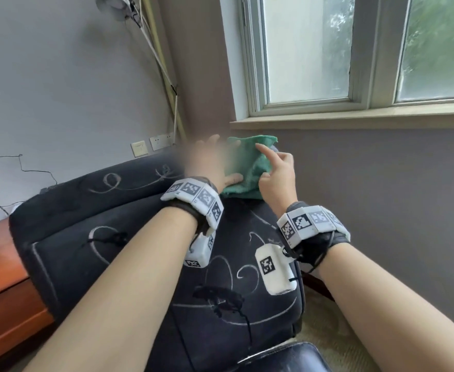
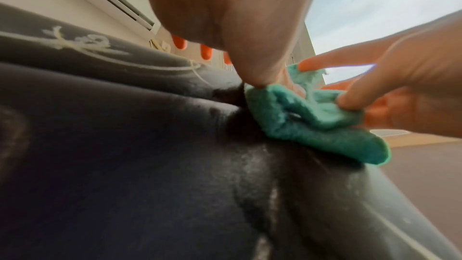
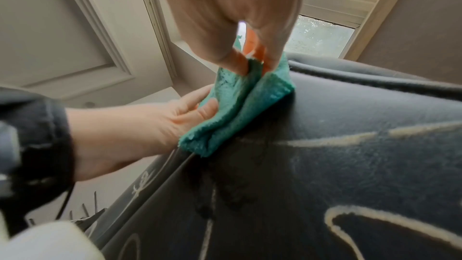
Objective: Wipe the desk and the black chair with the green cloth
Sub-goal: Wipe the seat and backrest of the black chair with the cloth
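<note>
The green cloth [image 1: 244, 167] [image 2: 312, 126] [image 3: 237, 110] lies folded over the top edge of the black chair's back [image 1: 113, 237] [image 2: 125, 145] [image 3: 350, 145], which wears a dark cover with white swirls. My left hand [image 1: 209, 162] [image 3: 140, 126] holds the cloth's left side, thumb in front and fingers behind it. The left thumb tip [image 2: 255, 82] presses the cloth's edge against the chair. My right hand [image 1: 276, 173] [image 2: 400, 86] [image 3: 237, 17] pinches a fold on the cloth's right side, index finger stretched out over it.
A reddish wooden desk [image 1: 0, 264] stands at the left, behind the chair. Wall sockets [image 1: 161, 140] and cables run along the wall beyond it. A window sill [image 1: 354, 119] juts out above the cloth. A glossy black armrest [image 1: 287, 358] sits at the bottom.
</note>
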